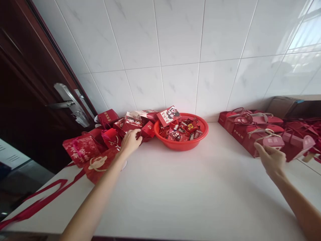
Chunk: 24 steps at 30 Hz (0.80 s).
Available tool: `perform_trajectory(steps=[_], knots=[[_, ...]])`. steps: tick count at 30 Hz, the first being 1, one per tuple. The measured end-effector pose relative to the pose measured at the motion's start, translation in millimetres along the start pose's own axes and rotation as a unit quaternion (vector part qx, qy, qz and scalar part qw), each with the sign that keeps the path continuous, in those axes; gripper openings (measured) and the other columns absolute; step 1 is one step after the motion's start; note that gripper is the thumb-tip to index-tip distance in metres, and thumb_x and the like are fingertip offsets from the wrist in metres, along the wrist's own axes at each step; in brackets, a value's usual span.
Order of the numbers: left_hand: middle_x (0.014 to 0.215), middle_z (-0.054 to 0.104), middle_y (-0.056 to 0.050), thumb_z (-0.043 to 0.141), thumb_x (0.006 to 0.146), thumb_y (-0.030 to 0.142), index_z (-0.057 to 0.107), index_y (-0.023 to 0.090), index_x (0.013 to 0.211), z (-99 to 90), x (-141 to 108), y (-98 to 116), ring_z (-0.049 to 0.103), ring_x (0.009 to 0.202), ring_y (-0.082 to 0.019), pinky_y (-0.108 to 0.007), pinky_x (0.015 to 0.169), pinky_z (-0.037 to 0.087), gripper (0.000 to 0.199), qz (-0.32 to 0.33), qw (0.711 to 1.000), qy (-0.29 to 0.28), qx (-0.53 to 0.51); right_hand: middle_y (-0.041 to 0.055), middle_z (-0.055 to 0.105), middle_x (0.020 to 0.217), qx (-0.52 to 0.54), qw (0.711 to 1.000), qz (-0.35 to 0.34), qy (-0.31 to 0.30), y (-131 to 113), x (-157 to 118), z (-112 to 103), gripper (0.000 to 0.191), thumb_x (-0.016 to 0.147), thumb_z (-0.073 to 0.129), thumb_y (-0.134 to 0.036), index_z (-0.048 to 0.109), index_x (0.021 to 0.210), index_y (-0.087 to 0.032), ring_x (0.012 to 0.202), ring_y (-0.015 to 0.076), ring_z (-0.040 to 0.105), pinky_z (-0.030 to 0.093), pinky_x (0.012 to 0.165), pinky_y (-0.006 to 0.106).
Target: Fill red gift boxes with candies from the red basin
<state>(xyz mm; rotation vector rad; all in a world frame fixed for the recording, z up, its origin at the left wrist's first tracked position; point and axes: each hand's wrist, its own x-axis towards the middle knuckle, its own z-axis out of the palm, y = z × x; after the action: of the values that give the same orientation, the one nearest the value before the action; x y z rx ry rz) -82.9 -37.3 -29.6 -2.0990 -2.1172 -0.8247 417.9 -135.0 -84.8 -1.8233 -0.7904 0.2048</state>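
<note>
My left hand is over the left-hand pile, its thumb and forefinger slightly apart beside a small red box. Whether it touches that box I cannot tell. My right hand has its fingers closed at the near edge of a pinkish-red gift box tied with beige twine. This box is at the front of a row of similar red boxes. Between my hands stands a red plastic basket of wrapped sweets; a printed card box leans on its rim.
Several red gift boxes and bags crowd the left, with a red ribbon trailing over the white tabletop. A dark door with a metal handle is beyond. A brown carton stands at the right, against the tiled wall.
</note>
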Motion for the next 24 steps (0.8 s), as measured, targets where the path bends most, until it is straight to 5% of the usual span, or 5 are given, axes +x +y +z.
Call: perform_trajectory(steps=[4,9,16,21,24], knots=[[0.131,0.062,-0.020,0.056,0.087,0.021,0.054,0.015,0.141,7.7,22,15,0.063,0.118,-0.037,-0.046,0.094,0.053,0.055,-0.035,0.989,-0.052,0.137,0.0069,0.057,0.047,0.003,0.996,-0.071,-0.061,-8,-15,8,0.043,0.065,0.061,-0.056,0.054,0.043,-0.021,0.053,0.0204,0.055,0.043,0.061,0.033],[0.128,0.067,-0.018,0.046,0.089,0.015,0.066,0.016,0.129,7.6,33,25,0.066,0.114,-0.035,-0.044,0.092,0.053,0.044,-0.053,0.984,-0.072,0.153,0.0042,0.053,0.042,0.000,0.982,-0.156,-0.105,-3,-19,14,0.060,0.065,0.053,-0.077,0.049,0.041,-0.022,0.043,0.0150,0.045,0.038,0.051,0.030],[0.099,0.078,-0.009,0.060,0.076,0.028,0.077,0.023,0.107,-37.9,24,14,0.070,0.101,-0.035,-0.040,0.085,0.055,0.035,-0.039,0.998,0.002,0.047,0.0020,0.052,0.046,-0.007,0.974,-0.189,-0.124,0,-18,17,0.061,0.072,0.050,-0.077,0.049,0.046,-0.023,0.045,0.0143,0.045,0.040,0.053,0.029],[0.095,0.079,-0.004,0.060,0.067,0.027,0.079,0.023,0.092,-61.4,5,14,0.072,0.091,-0.027,-0.031,0.080,0.056,0.032,0.037,0.994,-0.047,-0.091,0.0032,0.058,0.056,0.015,0.945,-0.250,-0.210,-38,-45,33,0.054,0.078,0.052,-0.071,0.051,0.054,-0.023,0.058,0.0188,0.054,0.045,0.059,0.031],[0.097,0.079,-0.004,0.059,0.066,0.026,0.078,0.022,0.097,-57.4,-9,35,0.073,0.089,-0.025,-0.030,0.076,0.056,0.037,0.079,0.979,-0.125,-0.141,0.0044,0.066,0.069,0.064,0.885,-0.336,-0.314,-79,-77,48,0.041,0.087,0.054,-0.061,0.060,0.070,-0.023,0.067,0.0202,0.061,0.050,0.068,0.032]])
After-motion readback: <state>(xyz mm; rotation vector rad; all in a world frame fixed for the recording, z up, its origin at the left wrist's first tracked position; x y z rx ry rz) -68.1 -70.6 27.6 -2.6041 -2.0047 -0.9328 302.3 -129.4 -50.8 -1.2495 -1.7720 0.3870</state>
